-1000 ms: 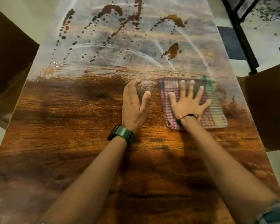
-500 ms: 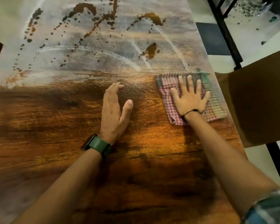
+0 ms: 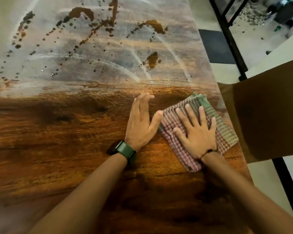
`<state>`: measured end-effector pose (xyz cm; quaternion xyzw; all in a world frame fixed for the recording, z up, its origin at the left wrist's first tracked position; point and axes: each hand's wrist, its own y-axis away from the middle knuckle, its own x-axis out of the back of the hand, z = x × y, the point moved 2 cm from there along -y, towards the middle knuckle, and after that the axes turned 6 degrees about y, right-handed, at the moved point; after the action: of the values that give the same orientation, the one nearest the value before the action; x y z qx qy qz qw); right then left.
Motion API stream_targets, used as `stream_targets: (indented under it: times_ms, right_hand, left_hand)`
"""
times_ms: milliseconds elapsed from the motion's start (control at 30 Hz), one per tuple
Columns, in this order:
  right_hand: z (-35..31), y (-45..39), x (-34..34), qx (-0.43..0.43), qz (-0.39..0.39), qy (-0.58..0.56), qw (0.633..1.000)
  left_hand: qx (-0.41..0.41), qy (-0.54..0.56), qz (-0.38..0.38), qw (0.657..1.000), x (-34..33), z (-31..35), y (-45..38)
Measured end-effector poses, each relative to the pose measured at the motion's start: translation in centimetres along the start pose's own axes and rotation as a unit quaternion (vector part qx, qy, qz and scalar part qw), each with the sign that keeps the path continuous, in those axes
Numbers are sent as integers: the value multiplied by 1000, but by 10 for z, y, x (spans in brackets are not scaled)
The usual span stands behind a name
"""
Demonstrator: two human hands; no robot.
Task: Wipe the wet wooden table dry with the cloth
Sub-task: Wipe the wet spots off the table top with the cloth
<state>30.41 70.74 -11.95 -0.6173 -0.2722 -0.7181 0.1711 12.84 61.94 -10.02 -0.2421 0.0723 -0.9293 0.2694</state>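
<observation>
Right hand (image 3: 197, 132), fingers splayed, presses the cloth (image 3: 227, 134); beyond it the table (image 3: 57, 141) has puddles (image 3: 152, 59) left to wipe

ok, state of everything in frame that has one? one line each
table: near half wiped, far half wet with drops and puddles
cloth: folded, flat on the table near its right edge
right hand: fingers spread, presses flat on the cloth
left hand: flat on the bare table, thumb tip at the cloth's edge
watch: on the left wrist
</observation>
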Motion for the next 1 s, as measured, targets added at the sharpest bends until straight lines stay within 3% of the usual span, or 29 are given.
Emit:
stream_targets:
  times_ms: [133,333,700,867,1000]
  right_hand:
    - [47,-65,9,-84,0,-36,996]
    - [64,-123,23,-122,-13,-93,988]
    - [56,36,-14,-156,-21,-11,987]
    - [78,-28,-3,-125,11,-68,990]
    - [87,-100,7,-126,23,-96,987]
  left_hand:
    - [15,17,42,999,2,-1,-2]
    - [4,-33,8,999,-5,2,-4]
    - [26,-19,45,998,-5,0,-3]
    - [40,-27,43,998,-6,-2,-3]
    - [21,-68,-6,997,-10,2,-4]
